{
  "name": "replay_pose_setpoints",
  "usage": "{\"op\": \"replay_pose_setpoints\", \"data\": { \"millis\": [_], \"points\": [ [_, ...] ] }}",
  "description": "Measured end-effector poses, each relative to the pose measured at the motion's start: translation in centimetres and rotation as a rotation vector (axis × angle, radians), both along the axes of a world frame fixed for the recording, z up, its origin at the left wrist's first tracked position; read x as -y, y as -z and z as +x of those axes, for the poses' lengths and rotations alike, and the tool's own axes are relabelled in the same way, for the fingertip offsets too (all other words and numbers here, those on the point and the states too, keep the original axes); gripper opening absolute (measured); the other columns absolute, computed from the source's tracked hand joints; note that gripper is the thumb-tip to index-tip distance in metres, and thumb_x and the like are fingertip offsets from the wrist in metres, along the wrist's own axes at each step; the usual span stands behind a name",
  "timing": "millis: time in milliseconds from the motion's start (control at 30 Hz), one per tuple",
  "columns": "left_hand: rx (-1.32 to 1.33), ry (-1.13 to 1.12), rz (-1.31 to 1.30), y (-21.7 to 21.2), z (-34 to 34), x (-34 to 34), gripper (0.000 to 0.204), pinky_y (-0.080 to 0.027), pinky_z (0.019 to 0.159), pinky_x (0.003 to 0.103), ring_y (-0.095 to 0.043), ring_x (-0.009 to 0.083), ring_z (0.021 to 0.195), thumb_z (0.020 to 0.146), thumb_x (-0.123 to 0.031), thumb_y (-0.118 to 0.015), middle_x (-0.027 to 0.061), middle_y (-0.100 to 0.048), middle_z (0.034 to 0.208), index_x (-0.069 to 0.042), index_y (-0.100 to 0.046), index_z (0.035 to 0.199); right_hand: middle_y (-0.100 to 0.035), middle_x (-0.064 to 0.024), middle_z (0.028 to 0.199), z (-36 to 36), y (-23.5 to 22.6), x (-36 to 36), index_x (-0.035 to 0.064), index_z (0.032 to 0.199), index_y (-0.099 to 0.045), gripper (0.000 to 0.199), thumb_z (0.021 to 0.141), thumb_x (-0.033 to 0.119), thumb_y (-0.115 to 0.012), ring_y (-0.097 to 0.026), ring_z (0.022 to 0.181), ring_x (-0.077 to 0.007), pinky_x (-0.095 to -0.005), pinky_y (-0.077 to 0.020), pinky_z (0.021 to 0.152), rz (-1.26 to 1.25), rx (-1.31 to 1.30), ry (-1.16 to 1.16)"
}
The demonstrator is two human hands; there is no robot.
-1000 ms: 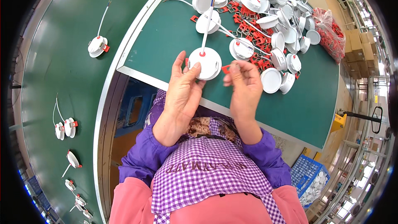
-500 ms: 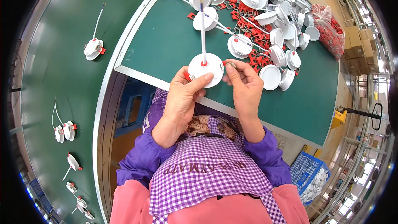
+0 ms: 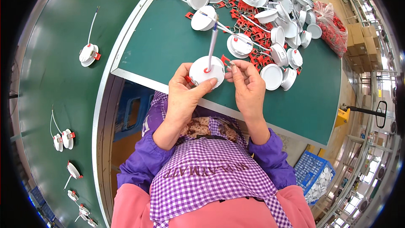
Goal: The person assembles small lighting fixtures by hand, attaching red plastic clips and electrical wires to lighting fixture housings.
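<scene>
My left hand (image 3: 185, 90) grips a round white downlight (image 3: 202, 80) by its edge, thumb on its back. A white cable (image 3: 213, 46) rises from the red grommet at its centre. One red clip (image 3: 190, 80) sits on the downlight's left side, beside my fingers. Between the thumb and fingers of my right hand (image 3: 249, 82) is a red spring clip (image 3: 227, 61) with a metal spring, held just off the downlight's right side. Whether the clip touches the rim I cannot tell.
Beyond my hands, white downlights (image 3: 240, 45) and loose red clips (image 3: 259, 38) are heaped on the green table (image 3: 295, 109). A bag of red parts (image 3: 333, 29) lies at the far right. Several downlights (image 3: 89, 55) rest on the green belt at left. A blue crate (image 3: 310, 173) stands lower right.
The red clip in my right hand has turned and now shows tilted upward, slightly apart from the downlight's side. The downlight's cable leans more to the right.
</scene>
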State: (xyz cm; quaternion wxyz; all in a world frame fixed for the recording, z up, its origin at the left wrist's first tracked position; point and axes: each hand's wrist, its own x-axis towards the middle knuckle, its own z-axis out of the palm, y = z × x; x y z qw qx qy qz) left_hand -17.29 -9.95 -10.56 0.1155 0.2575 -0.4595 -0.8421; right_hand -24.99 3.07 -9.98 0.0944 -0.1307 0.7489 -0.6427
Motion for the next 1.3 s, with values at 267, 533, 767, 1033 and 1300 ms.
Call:
{"op": "replay_pose_setpoints", "data": {
  "millis": [267,533,767,1033,1300],
  "points": [
    [-0.021,-0.011,-0.067,0.8,-0.5,0.0,0.031,-0.050,0.073,0.023,-0.061,0.0086,0.081,0.076,-0.003,-0.076,0.0041,-0.065,0.090,-0.001,-0.057,0.100,-0.063,-0.0061,0.090,-0.4,-0.3,-0.2,-0.0037,0.101,-0.063,0.014,0.091,0.005,-0.059,-0.062,0.074,-0.0111,-0.0242,-0.0502,0.067,0.124,-0.027,-0.046],
    [-0.015,-0.023,-0.144,1.7,-1.0,0.0,0.031,-0.051,0.073,0.023,-0.060,0.0088,0.081,0.076,-0.004,-0.077,0.0038,-0.064,0.091,-0.003,-0.057,0.100,-0.060,-0.0118,0.087,-0.1,-0.9,0.7,-0.0016,0.097,-0.063,0.010,0.088,0.001,-0.059,-0.061,0.075,-0.0222,-0.0306,-0.0482,0.065,0.331,-0.351,-0.033],
    [-0.051,-0.056,-0.180,2.3,-1.2,0.0,0.029,-0.048,0.071,0.022,-0.058,0.0064,0.080,0.077,-0.006,-0.077,0.0013,-0.064,0.089,-0.003,-0.059,0.100,-0.061,-0.0139,0.089,0.2,-0.8,1.5,-0.0024,0.097,-0.062,0.011,0.086,-0.001,-0.059,-0.062,0.078,-0.0283,-0.0339,-0.0496,0.067,0.345,-0.458,-0.044],
    [-0.042,-0.006,-0.209,2.4,-1.5,0.7,0.029,-0.048,0.072,0.022,-0.058,0.0066,0.081,0.077,-0.005,-0.077,0.0013,-0.065,0.090,-0.003,-0.062,0.102,-0.063,-0.0150,0.092,0.1,-0.3,1.8,-0.0021,0.098,-0.063,0.015,0.083,-0.005,-0.059,-0.064,0.078,-0.0287,-0.0340,-0.0521,0.067,0.355,-0.435,-0.042],
    [-0.049,0.003,-0.221,2.4,-1.6,0.8,0.028,-0.048,0.072,0.021,-0.057,0.0066,0.081,0.078,-0.005,-0.077,0.0010,-0.065,0.090,-0.003,-0.062,0.101,-0.064,-0.0154,0.091,0.3,-0.5,2.3,-0.0015,0.098,-0.064,0.017,0.082,-0.005,-0.060,-0.065,0.077,-0.0291,-0.0348,-0.0530,0.066,0.352,-0.462,-0.017]
  ]
}}
